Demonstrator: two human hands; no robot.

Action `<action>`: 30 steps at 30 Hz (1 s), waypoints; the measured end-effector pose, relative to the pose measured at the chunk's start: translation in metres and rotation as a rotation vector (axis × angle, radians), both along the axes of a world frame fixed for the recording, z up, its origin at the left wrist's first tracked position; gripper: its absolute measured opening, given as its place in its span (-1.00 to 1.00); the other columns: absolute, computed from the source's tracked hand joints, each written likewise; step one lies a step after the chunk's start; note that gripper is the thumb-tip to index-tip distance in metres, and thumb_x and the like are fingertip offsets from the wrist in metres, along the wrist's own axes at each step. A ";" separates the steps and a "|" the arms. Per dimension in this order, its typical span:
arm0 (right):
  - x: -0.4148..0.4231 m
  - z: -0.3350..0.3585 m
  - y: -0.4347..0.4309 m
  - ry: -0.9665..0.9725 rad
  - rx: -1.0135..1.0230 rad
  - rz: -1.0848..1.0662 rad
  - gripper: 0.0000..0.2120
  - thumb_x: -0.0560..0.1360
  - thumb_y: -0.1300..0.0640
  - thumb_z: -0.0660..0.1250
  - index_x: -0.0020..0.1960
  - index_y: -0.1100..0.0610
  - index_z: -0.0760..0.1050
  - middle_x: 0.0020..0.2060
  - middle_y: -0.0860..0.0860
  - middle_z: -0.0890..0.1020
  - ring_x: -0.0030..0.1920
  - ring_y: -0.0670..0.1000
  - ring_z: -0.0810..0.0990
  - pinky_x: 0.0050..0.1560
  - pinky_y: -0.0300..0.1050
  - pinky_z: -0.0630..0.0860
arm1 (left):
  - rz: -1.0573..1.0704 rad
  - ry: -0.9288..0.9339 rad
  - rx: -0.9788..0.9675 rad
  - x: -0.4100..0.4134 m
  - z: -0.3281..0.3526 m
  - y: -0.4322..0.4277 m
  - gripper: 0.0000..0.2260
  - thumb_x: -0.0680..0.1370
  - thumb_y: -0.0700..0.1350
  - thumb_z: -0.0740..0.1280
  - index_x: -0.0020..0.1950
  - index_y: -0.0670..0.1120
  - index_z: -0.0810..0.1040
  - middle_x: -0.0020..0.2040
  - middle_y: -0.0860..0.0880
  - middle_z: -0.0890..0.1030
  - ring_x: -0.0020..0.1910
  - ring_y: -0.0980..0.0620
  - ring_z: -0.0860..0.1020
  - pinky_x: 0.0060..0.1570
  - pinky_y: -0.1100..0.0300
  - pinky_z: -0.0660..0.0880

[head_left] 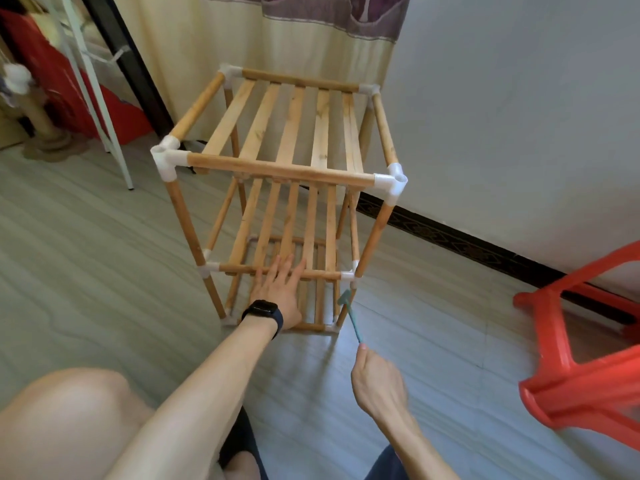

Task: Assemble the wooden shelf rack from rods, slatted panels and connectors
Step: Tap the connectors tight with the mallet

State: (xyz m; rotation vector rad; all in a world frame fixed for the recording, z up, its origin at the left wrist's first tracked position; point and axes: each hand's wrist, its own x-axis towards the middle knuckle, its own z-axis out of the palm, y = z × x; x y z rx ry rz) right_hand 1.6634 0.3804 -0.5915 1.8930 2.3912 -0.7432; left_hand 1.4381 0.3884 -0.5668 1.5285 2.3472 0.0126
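The wooden shelf rack [277,168] stands upright on the floor, three slatted tiers joined by rods and white plastic connectors [168,157]. My left hand [278,292], with a black watch on the wrist, lies flat with straight fingers on the front rod and slats of the middle tier. My right hand [379,384] grips the thin handle of a small green mallet [348,308]. The mallet's head is blurred and sits just below the middle tier's front right connector [349,274].
A red plastic stool [585,344] lies tipped over at the right by the wall. A cream curtain [242,36] hangs behind the rack. A white metal frame [100,109] and red items stand at the left. My bare knee [72,410] is at the lower left.
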 end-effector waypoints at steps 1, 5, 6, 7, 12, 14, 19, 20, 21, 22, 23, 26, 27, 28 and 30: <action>0.003 -0.001 0.001 0.009 0.006 -0.019 -0.51 0.68 -0.07 -0.18 -0.09 0.09 0.45 -0.12 0.11 0.62 -0.15 0.19 0.53 -0.13 0.02 0.44 | 0.010 -0.028 -0.023 -0.002 0.001 0.001 -0.08 0.47 -0.22 0.32 0.63 0.13 -0.21 0.64 0.02 -0.25 0.60 -0.06 -0.28 0.56 -0.19 -0.21; 0.016 0.005 0.012 0.027 0.005 -0.052 -0.48 0.68 -0.10 -0.19 -0.08 0.09 0.48 -0.14 0.10 0.63 -0.12 0.19 0.58 -0.07 0.04 0.53 | 0.119 -0.269 0.046 0.007 0.033 0.020 -0.34 0.56 0.12 0.32 0.61 0.10 0.14 0.64 -0.05 0.05 0.60 -0.13 0.06 0.53 -0.22 0.08; 0.019 0.007 0.014 0.030 0.013 -0.059 -0.48 0.68 -0.10 -0.18 -0.06 0.09 0.49 -0.13 0.10 0.64 -0.11 0.19 0.58 -0.07 0.03 0.52 | 0.149 -0.413 0.143 0.016 0.051 0.026 -0.36 0.55 0.25 0.31 0.58 0.10 0.22 0.60 -0.05 0.17 0.55 -0.12 0.20 0.47 -0.19 0.22; 0.021 0.009 0.016 0.024 0.008 -0.066 -0.47 0.68 -0.10 -0.18 -0.03 0.10 0.50 -0.10 0.12 0.64 -0.09 0.20 0.58 -0.08 0.02 0.50 | 0.178 -0.609 0.261 0.028 0.072 0.032 -0.34 0.53 0.34 0.29 0.56 0.10 0.26 0.56 -0.03 0.27 0.49 -0.09 0.30 0.41 -0.13 0.29; 0.030 0.011 0.018 0.041 -0.020 -0.110 -0.48 0.69 -0.08 -0.16 0.03 0.12 0.52 -0.02 0.14 0.65 -0.10 0.22 0.50 -0.12 0.00 0.39 | 0.222 -1.176 0.679 0.090 0.162 0.075 -0.54 0.60 0.35 0.07 0.22 0.10 0.55 0.25 0.09 0.57 0.25 0.11 0.49 0.23 0.13 0.27; 0.032 0.009 0.017 0.051 -0.017 -0.121 -0.49 0.68 -0.08 -0.15 0.01 0.12 0.52 -0.05 0.15 0.65 -0.12 0.22 0.51 -0.11 0.01 0.42 | 0.328 -1.187 0.714 0.106 0.170 0.090 -0.45 0.63 0.34 -0.01 -0.04 -0.02 0.60 0.00 0.02 0.66 0.05 0.11 0.58 0.00 0.27 0.37; 0.034 0.010 0.015 0.099 0.048 -0.161 -0.49 0.68 -0.11 -0.16 -0.08 0.10 0.48 -0.23 0.07 0.60 -0.19 0.18 0.55 -0.18 0.01 0.46 | 0.466 -1.299 0.940 0.116 0.159 0.093 -0.62 0.62 0.16 0.13 -0.30 -0.02 0.35 -0.44 0.06 0.31 -0.48 0.11 0.29 -0.47 0.26 0.24; 0.034 0.011 0.016 0.128 0.071 -0.166 -0.49 0.68 -0.11 -0.17 -0.11 0.10 0.45 -0.26 0.07 0.59 -0.21 0.18 0.54 -0.21 0.01 0.44 | 0.453 -1.315 0.948 0.113 0.156 0.089 -0.65 0.55 0.15 0.14 -0.34 -0.03 0.29 -0.47 0.05 0.26 -0.50 0.09 0.24 -0.49 0.26 0.18; 0.033 0.012 0.016 0.168 0.085 -0.169 -0.51 0.69 -0.11 -0.16 -0.13 0.10 0.42 -0.27 0.08 0.58 -0.22 0.18 0.53 -0.23 0.02 0.40 | 0.433 -1.339 0.936 0.110 0.154 0.084 -0.68 0.48 0.13 0.13 -0.37 -0.03 0.24 -0.50 0.05 0.23 -0.52 0.08 0.21 -0.49 0.25 0.14; 0.032 0.013 0.016 0.221 0.094 -0.166 -0.53 0.69 -0.11 -0.15 -0.16 0.10 0.38 -0.29 0.10 0.57 -0.23 0.19 0.51 -0.25 0.02 0.35 | 0.404 -1.362 0.909 0.105 0.153 0.078 -0.69 0.44 0.13 0.11 -0.39 -0.04 0.22 -0.52 0.06 0.21 -0.54 0.08 0.18 -0.49 0.25 0.11; 0.030 0.015 0.016 0.283 0.102 -0.157 -0.55 0.69 -0.10 -0.13 -0.19 0.10 0.33 -0.31 0.10 0.55 -0.25 0.19 0.49 -0.26 0.02 0.31 | 0.375 -1.382 0.875 0.098 0.151 0.072 -0.70 0.42 0.12 0.10 -0.40 -0.04 0.21 -0.53 0.07 0.20 -0.56 0.08 0.17 -0.50 0.26 0.10; 0.020 0.015 0.009 0.427 0.149 -0.091 -0.58 0.66 -0.14 -0.12 -0.25 0.06 0.24 -0.43 0.05 0.47 -0.36 0.16 0.45 -0.33 0.01 0.27 | 0.286 -1.415 0.779 0.065 0.151 0.054 -0.71 0.44 0.12 0.10 -0.38 -0.03 0.23 -0.53 0.07 0.17 -0.57 0.09 0.11 -0.54 0.30 0.08; 0.016 0.013 0.005 0.435 0.157 -0.047 -0.58 0.64 -0.17 -0.14 -0.26 0.02 0.22 -0.45 0.03 0.45 -0.39 0.15 0.44 -0.36 0.01 0.28 | 0.280 -1.426 0.750 0.051 0.151 0.048 -0.68 0.49 0.12 0.10 -0.41 -0.01 0.25 -0.54 0.08 0.16 -0.57 0.10 0.10 -0.54 0.30 0.06; 0.011 0.010 0.001 0.425 0.159 -0.006 -0.59 0.62 -0.21 -0.16 -0.26 -0.01 0.20 -0.46 0.03 0.45 -0.40 0.16 0.45 -0.38 0.04 0.31 | 0.286 -1.438 0.723 0.039 0.152 0.043 -0.61 0.55 0.10 0.08 -0.45 0.01 0.28 -0.54 0.09 0.16 -0.57 0.10 0.09 -0.54 0.28 0.03; 0.000 0.008 -0.008 0.398 0.152 0.061 -0.61 0.62 -0.23 -0.16 -0.25 -0.06 0.18 -0.44 0.02 0.47 -0.38 0.19 0.48 -0.36 0.09 0.39 | 0.333 -1.457 0.702 0.018 0.153 0.033 -0.53 0.60 0.06 0.04 -0.52 0.04 0.30 -0.55 0.10 0.16 -0.56 0.10 0.07 -0.51 0.22 -0.01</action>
